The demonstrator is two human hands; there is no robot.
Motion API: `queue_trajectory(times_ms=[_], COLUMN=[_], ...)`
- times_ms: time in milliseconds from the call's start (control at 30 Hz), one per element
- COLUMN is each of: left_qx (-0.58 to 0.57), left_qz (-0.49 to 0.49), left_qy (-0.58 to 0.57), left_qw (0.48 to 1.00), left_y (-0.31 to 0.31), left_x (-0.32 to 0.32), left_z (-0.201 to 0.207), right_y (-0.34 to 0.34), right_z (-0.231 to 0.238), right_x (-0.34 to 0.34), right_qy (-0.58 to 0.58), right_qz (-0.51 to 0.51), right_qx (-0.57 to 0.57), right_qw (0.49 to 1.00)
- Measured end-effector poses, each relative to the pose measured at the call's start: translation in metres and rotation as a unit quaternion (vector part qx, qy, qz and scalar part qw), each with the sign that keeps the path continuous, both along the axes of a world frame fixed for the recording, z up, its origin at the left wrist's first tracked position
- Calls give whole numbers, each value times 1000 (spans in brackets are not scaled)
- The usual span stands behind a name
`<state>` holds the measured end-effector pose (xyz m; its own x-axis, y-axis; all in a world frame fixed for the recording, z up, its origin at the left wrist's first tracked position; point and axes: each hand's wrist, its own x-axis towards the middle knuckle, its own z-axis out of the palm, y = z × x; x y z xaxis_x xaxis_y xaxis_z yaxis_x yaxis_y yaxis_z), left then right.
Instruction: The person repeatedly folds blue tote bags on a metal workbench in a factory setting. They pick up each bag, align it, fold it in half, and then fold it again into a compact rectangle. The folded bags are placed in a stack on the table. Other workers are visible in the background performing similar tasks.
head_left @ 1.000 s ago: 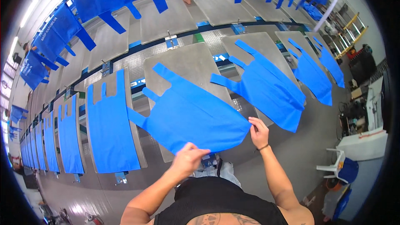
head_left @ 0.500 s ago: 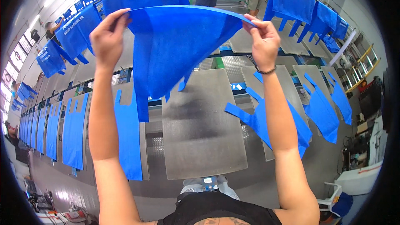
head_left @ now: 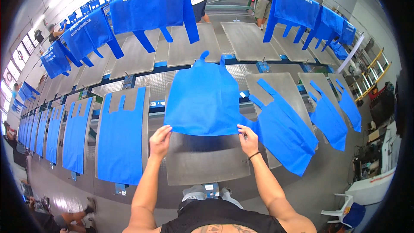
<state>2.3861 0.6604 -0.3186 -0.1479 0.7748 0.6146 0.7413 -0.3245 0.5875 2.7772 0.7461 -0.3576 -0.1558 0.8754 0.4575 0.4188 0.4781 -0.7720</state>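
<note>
A blue fabric bag (head_left: 202, 97) is stretched between my two hands above a grey printing board (head_left: 207, 164). My left hand (head_left: 161, 140) pinches its near left corner. The near right corner is pinched by my right hand (head_left: 248, 140), which has a dark band at the wrist. The bag's handle straps point away from me, over the far end of the board. Its body billows slightly. On the board to the left lies a flat blue bag (head_left: 120, 142); on the one to the right, another blue bag (head_left: 284, 131) lies askew.
Several more boards with blue bags run off on both sides. Printed blue bags (head_left: 151, 8) hang from a line across the far row of boards (head_left: 248, 41). People stand at the back, and one sits at lower left. A yellow ladder (head_left: 373, 75) and a white chair (head_left: 340, 209) are at right.
Both hands have come down and toward me, drawing the bag's held edge from high up to low over the board. The bag has spread out flatter, its straps now on the far side.
</note>
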Motion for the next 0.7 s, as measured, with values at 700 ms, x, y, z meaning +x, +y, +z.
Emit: queue_trajectory(times_ms=[700], left_qx=[-100], left_qz=[89], left_qy=[15], left_qw=[991], left_y=[-187], left_x=[50], left_z=[-90], right_y=[-145], right_z=[-54], right_x=[37], right_qy=[-132], right_qz=[22], right_qx=[47], right_qw=[990])
